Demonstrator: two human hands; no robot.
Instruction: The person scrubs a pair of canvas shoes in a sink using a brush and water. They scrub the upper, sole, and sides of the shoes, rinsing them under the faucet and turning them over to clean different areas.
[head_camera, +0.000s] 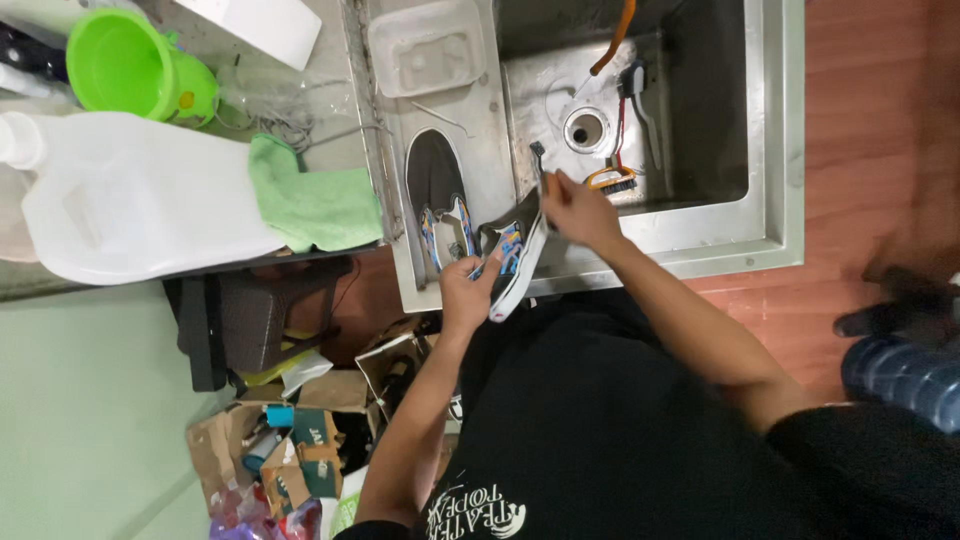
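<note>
Far to the left of the steel sink (780, 150) a green plastic cup (125, 65) stood above a big white jug (140, 200) lying on its side; a green cloth (315, 205) lay against the jug, nearer the sink; below the counter, left of the sink's front edge, sat a heap of brown and green cardboard boxes (300, 455) with crumpled wrappers, their labels too small to tell. On the sink's left drainboard a clear shallow tray (428, 45) rested above a dark shoe (440, 200) with a bright patterned side; my left hand (468, 290) was curled shut around the lower part of a second shoe (515, 255) of the same pattern, white-soled, held tilted over the sink's front rim; my right hand (580, 210) pinched that shoe's upper end, fingers pressed together on it. In the basin, just beyond my right hand, an orange-handled brush (612, 180) lay beside the drain (586, 130); another orange handle (618, 35) leaned at the basin's back.
</note>
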